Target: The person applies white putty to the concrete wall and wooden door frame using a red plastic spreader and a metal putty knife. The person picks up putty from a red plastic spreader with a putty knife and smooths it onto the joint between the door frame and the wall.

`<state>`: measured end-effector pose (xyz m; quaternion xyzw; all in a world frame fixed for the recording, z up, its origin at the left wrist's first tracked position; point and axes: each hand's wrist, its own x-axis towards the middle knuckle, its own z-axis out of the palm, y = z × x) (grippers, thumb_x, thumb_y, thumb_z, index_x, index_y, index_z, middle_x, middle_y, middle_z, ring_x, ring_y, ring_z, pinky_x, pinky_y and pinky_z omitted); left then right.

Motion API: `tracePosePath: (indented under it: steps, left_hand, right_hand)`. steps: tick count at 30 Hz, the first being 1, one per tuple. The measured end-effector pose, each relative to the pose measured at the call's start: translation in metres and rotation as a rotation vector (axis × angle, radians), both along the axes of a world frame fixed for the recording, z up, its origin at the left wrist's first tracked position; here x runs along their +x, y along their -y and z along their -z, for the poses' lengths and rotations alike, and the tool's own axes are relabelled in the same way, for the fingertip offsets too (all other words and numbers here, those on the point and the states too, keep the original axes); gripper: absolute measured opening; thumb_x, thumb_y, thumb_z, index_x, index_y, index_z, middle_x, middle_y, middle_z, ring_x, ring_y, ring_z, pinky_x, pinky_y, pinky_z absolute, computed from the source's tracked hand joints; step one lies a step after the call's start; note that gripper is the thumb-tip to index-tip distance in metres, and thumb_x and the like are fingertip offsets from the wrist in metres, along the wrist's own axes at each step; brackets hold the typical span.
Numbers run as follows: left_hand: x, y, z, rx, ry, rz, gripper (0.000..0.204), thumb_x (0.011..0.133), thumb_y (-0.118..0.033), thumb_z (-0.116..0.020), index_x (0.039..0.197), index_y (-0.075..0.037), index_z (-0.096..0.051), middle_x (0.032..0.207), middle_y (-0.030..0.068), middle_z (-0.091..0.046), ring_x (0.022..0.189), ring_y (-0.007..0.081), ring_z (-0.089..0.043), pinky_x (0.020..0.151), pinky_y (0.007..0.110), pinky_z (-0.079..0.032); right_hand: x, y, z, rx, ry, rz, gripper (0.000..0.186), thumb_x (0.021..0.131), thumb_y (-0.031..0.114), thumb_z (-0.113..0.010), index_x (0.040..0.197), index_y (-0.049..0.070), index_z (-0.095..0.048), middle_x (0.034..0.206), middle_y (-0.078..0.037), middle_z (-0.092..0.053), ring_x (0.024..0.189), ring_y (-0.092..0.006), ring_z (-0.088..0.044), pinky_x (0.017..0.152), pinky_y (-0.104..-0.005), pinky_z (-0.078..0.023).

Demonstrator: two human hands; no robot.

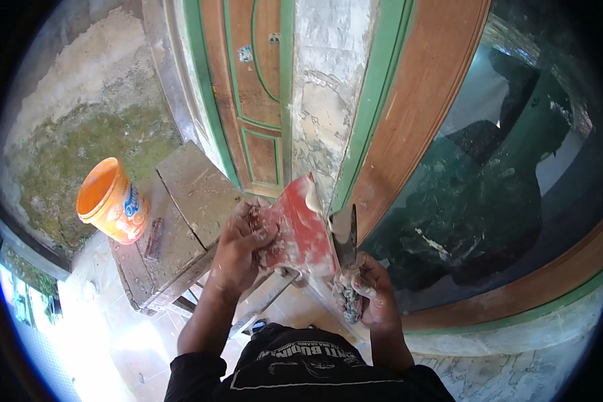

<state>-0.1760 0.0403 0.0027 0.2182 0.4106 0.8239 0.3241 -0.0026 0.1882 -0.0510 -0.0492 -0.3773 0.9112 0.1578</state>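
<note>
My left hand [234, 246] grips a flat red sheet [293, 231] by its left side, the thumb lying over its face. Whitish smears cover the sheet, and a thicker lump of cream-coloured paste [313, 197] sits near its upper right corner. In my right hand [376, 289] is a putty knife [344, 244], fingers closed round its crusted handle and blade pointing up. The blade stands right beside the sheet's right edge, with pale paste on it; whether the two touch I cannot tell. Both hands are dusted with dried paste.
An orange bucket [128, 216] and a small dark block [155, 239] stand on a worn wooden table [187, 175] at my left. Ahead are a green-trimmed wooden door [256, 80] and a patchy wall strip [328, 74]. A wood-framed dark window [476, 208] is close on my right.
</note>
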Motion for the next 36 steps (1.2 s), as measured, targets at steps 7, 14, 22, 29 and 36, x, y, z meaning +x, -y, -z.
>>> tracePosePath:
  steps: [7, 14, 22, 29, 36]
  left_hand:
    - [-0.037, -0.028, -0.090, 0.168, 0.070, -0.013, 0.025, 0.089, -0.004, -0.044, 0.113, 0.004, -0.047, 0.100, 0.0126, -0.060, 0.082, 0.0194, -0.063, 0.066, 0.030, -0.055]
    - [-0.077, -0.054, -0.166, 0.171, -0.479, -0.238, 0.018, 0.083, 0.002, -0.053, 0.101, 0.008, -0.054, 0.090, 0.0133, -0.064, 0.076, 0.0177, -0.064, 0.067, 0.028, -0.053]
    - [-0.104, -0.074, -0.198, 0.200, -0.652, -0.248, 0.024, 0.083, 0.004, -0.052, 0.107, 0.005, -0.049, 0.088, 0.0121, -0.064, 0.074, 0.0161, -0.064, 0.064, 0.026, -0.054]
    - [-0.127, -0.079, -0.204, 0.320, -0.672, -0.284, 0.020, 0.085, 0.005, -0.049, 0.104, 0.004, -0.055, 0.096, 0.0109, -0.063, 0.084, 0.0137, -0.062, 0.072, 0.023, -0.051]
    - [-0.132, -0.080, -0.241, 0.297, -0.655, -0.251, 0.031, 0.083, 0.001, -0.055, 0.113, 0.005, -0.048, 0.090, 0.0103, -0.064, 0.071, 0.0137, -0.064, 0.058, 0.024, -0.053]
  right_hand:
    - [0.003, -0.014, 0.001, -0.101, -0.053, -0.161, 0.025, 0.080, 0.018, -0.067, 0.086, 0.007, -0.045, 0.078, -0.013, -0.054, 0.061, -0.0206, -0.055, 0.049, -0.0313, -0.048]
    - [-0.003, -0.022, 0.002, -0.161, -0.071, -0.141, 0.024, 0.081, 0.016, -0.065, 0.090, 0.007, -0.046, 0.078, -0.013, -0.054, 0.063, -0.0227, -0.056, 0.051, -0.0337, -0.048]
    - [-0.006, -0.031, 0.003, -0.191, -0.035, -0.010, 0.024, 0.081, 0.016, -0.064, 0.096, 0.007, -0.047, 0.083, -0.015, -0.055, 0.064, -0.0254, -0.057, 0.050, -0.0362, -0.047]
    - [-0.014, -0.027, -0.010, -0.186, -0.017, 0.095, 0.020, 0.079, 0.013, -0.062, 0.092, 0.006, -0.049, 0.078, -0.016, -0.055, 0.061, -0.0266, -0.056, 0.048, -0.0375, -0.047]
    - [-0.021, -0.030, -0.011, -0.137, -0.004, 0.143, 0.016, 0.078, 0.009, -0.060, 0.089, 0.005, -0.050, 0.079, -0.015, -0.056, 0.062, -0.0269, -0.057, 0.048, -0.0378, -0.048]
